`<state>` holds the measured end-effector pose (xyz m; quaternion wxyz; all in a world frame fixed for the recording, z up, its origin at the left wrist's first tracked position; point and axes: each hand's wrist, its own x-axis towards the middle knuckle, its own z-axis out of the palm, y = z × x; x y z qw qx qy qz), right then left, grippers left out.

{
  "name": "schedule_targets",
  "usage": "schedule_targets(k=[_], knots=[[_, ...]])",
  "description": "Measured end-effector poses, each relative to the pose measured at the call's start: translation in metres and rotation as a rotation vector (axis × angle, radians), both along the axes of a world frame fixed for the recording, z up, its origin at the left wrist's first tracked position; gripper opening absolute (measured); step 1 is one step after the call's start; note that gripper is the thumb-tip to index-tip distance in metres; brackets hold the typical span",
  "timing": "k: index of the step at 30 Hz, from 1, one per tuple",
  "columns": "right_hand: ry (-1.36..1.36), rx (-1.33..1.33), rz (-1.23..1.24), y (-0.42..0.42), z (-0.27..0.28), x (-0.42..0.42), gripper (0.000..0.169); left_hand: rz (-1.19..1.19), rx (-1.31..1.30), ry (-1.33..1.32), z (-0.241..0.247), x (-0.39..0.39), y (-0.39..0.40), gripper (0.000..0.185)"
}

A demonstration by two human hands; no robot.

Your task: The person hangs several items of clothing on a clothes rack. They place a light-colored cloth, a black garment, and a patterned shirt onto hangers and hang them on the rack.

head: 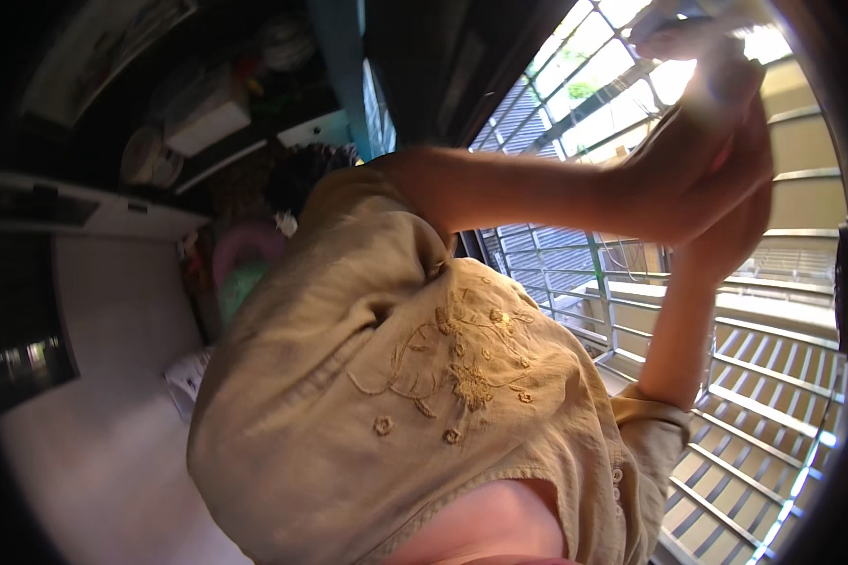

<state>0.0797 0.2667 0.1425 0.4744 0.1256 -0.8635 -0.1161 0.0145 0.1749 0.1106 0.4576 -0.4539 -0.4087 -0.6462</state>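
Both hands are raised at the upper right, close together and overlapping in front of a metal window grille [608,304]. My left hand [685,152] reaches up from the forearm that crosses the view. My right hand [738,219] is beside and partly behind it, its forearm rising from below. Glare and blur hide the fingertips. A hazy, pale and dark shape [678,35] shows by the fingers; whether it is held is unclear. An embroidered tan shirt [424,374] fills the middle.
Metal bars run down the right side. A dark frame [459,63] borders the grille at the top. A white box [208,120], a round tub [152,157], a pink ring-shaped thing [244,247] and a green thing [240,286] are at the left, near pale cabinet fronts [124,282].
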Motion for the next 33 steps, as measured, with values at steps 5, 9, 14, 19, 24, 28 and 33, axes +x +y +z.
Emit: schedule_targets(k=[5,9,14,19,24,28,33], knots=[[-0.673,-0.86,0.913,-0.099,-0.101,0.019,0.051,-0.238,-0.224,-0.323,-0.11,0.047,-0.113,0.08],[-0.869,-0.629,0.863,-0.141,-0.181,0.003,0.058,0.029,-0.393,-0.646,-0.19,0.065,-0.189,0.072],[-1.218,-0.639,0.843,-0.197,-0.288,-0.042,0.049,0.289,-0.332,-1.261,-0.311,0.057,-0.242,0.048],[-1.367,-0.685,0.801,-0.231,-0.356,-0.055,0.04,0.547,-0.139,-1.759,-0.473,0.02,-0.303,0.037],[-1.666,-0.737,0.7,-0.242,-0.397,-0.055,0.039,0.725,-0.097,-2.394,-0.621,0.002,-0.366,0.052],[-1.664,-0.823,0.665,-0.25,-0.427,-0.059,0.032,0.989,-0.06,-2.554,-0.649,-0.032,-0.372,0.077],[-1.669,-0.754,0.689,-0.263,-0.465,-0.08,0.03,0.708,0.279,-2.725,-0.693,-0.038,-0.394,0.056]])
